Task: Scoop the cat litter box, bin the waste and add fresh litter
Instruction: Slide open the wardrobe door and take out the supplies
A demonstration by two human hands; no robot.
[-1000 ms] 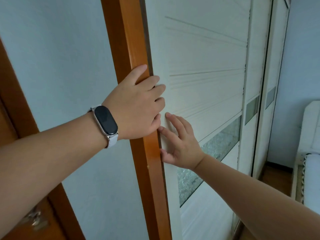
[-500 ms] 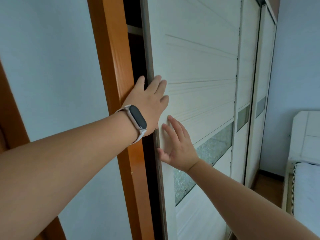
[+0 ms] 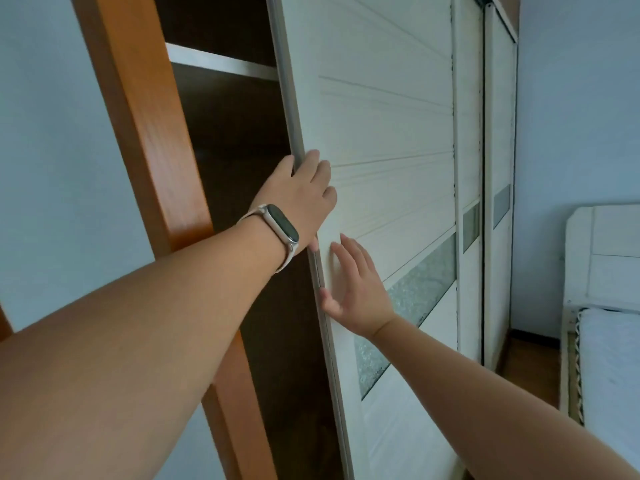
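A white sliding wardrobe door [image 3: 381,133] stands partly open beside an orange wooden frame [image 3: 138,116]. My left hand [image 3: 298,199], with a watch band on the wrist, grips the door's metal leading edge. My right hand [image 3: 356,289] lies flat on the door's face just below, fingers spread, thumb at the edge. The gap shows a dark wardrobe interior [image 3: 235,150] with a pale shelf [image 3: 221,62] near the top. No litter box, scoop or litter is in view.
A second sliding door [image 3: 498,168] runs behind the first to the right. A white bed with a headboard [image 3: 606,258] stands at the right over a strip of wooden floor [image 3: 526,368]. A pale blue wall [image 3: 45,150] is on the left.
The white door has slid to the right, from shut against the orange frame to a wide gap that shows the dark interior and a shelf. Both hands moved right with it.
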